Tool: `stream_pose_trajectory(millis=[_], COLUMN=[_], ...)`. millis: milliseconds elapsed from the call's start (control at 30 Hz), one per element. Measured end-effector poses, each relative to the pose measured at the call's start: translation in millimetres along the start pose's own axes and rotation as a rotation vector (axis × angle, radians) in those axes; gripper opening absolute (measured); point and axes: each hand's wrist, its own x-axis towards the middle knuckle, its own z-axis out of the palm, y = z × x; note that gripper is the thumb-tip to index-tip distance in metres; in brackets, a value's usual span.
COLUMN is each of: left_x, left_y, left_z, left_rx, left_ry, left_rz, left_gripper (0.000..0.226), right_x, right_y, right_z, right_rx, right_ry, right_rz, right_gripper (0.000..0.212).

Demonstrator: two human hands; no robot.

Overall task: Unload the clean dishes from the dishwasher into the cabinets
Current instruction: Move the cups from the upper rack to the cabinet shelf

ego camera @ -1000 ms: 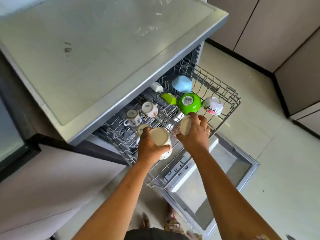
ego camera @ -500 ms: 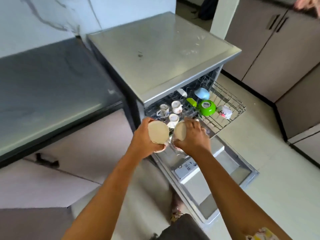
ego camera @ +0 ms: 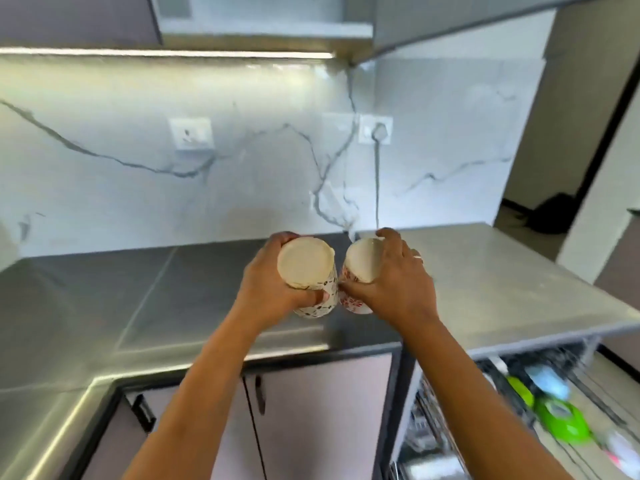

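Observation:
My left hand point(ego camera: 266, 285) grips a white cup with a dark speckled pattern point(ego camera: 306, 265), its pale bottom facing me. My right hand point(ego camera: 394, 282) grips a second white cup with red marks point(ego camera: 362, 261), also bottom toward me. Both cups are held side by side, nearly touching, above the grey countertop point(ego camera: 138, 292). The dishwasher's upper rack point(ego camera: 585, 386) shows at the lower right, with a green bowl point(ego camera: 562, 422), a light blue bowl point(ego camera: 549, 377) and a white cup with pink marks point(ego camera: 623, 452) in it.
A marble backsplash with a wall socket point(ego camera: 190, 135) and a plugged-in socket point(ego camera: 375, 129) rises behind the counter. Upper cabinets point(ego camera: 79, 19) hang at the top. Base cabinet doors point(ego camera: 311, 410) with dark handles sit below the counter. The dishwasher's steel top point(ego camera: 491, 278) is at right.
Both hands lifted the two cups out of the rack and up over the counter. The view swung up from the dishwasher to the backsplash and upper cabinets.

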Motion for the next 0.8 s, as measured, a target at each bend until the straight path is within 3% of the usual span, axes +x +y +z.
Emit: stream_pose_trajectory(millis=[200,400,533,800], left_x=[99.8,240.7,329.9,454.9], left_y=[57.7,118.8,138.7,111.1], left_z=[-89.7,-152.4,-169.1,-180.7], left_rx=[0.117,0.03,0.062,-0.012], left_ry=[0.218,0.431,0.502,0.505], left_rz=[0.214,0.377,0.408,0.264], left_gripper=[0.084,0.078,0.084,0.077], right_x=[120.1,272.1,367.0,503.6], right_y=[-86.9,-150.9,-170.8,-193.1], right_z=[-48.7,-90.7,-96.3,-58.0], right_rx=[0.073,0.198,0.226,0.249], right_ry=[0.239,0.497,0.495,0.316], right_rz=[-0.233,-0.392,-0.417,-0.365], right_gripper=[0.085,0.078,0.081,0.082])
